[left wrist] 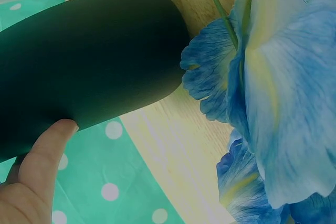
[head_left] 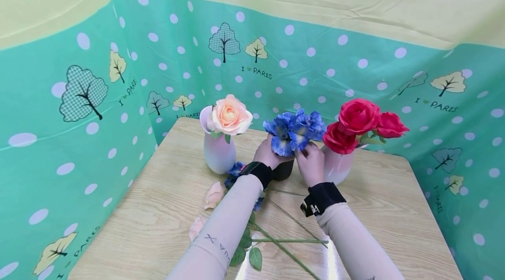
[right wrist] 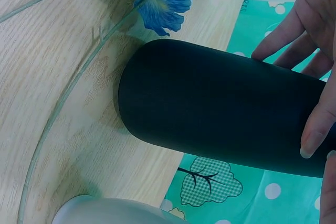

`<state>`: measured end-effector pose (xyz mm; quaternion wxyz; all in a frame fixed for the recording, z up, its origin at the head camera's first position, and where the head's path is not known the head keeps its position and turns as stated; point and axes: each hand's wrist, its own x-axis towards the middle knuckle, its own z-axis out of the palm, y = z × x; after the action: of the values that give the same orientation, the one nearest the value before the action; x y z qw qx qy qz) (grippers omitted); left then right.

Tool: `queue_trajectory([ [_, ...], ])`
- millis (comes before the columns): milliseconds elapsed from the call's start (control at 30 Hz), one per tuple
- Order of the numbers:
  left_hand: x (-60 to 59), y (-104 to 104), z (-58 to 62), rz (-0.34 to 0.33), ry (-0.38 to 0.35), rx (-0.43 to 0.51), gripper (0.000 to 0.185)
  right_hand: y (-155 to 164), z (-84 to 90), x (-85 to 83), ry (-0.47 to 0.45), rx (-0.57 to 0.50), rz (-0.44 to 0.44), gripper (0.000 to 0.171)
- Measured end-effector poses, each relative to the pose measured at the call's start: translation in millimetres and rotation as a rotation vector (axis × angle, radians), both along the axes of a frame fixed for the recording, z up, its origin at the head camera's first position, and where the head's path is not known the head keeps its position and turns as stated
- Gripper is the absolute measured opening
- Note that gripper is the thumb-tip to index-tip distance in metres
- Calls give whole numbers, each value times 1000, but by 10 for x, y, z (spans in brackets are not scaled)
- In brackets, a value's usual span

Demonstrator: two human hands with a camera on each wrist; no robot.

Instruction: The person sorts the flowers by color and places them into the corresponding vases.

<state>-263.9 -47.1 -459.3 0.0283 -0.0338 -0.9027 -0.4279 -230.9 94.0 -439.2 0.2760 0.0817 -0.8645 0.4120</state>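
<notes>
A black vase with blue flowers stands mid-table between two pale vases. My left hand holds its left side; the thumb presses on the dark wall. My right hand holds the right side just under the blooms, with its fingers behind the vase and its thumb in front. A loose blue flower lies on the table beside the vase.
At the left stands a white vase with a peach rose, at the right a pink-white vase with red roses. Loose peach blooms and green stems lie near my forearms. Green dotted walls enclose the wooden table.
</notes>
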Motion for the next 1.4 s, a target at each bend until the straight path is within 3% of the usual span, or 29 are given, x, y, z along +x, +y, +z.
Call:
queue_trajectory([
  [300, 19, -9, -3, 6, -12, -5, 88, 25, -61, 112, -34, -105, -3, 14],
  [567, 45, -3, 5, 20, 53, -87, 85, 14, -301, 281, -21, -135, 85, 8],
  [767, 72, 3, 24, 32, 34, -76, 86, -36, -545, 440, -26, -30, 145, 5],
  [967, 81, 4, 18, 27, 20, -80, 91, -97, -763, 592, -137, 156, 217, 5],
  [1267, 101, 11, 82, 32, -26, -89, 92, -174, -985, 739, -284, 316, 289, 8],
  [1400, 106, 13, 84, 36, -15, -95, 90, -167, -1054, 775, -296, 394, 301, 12],
])
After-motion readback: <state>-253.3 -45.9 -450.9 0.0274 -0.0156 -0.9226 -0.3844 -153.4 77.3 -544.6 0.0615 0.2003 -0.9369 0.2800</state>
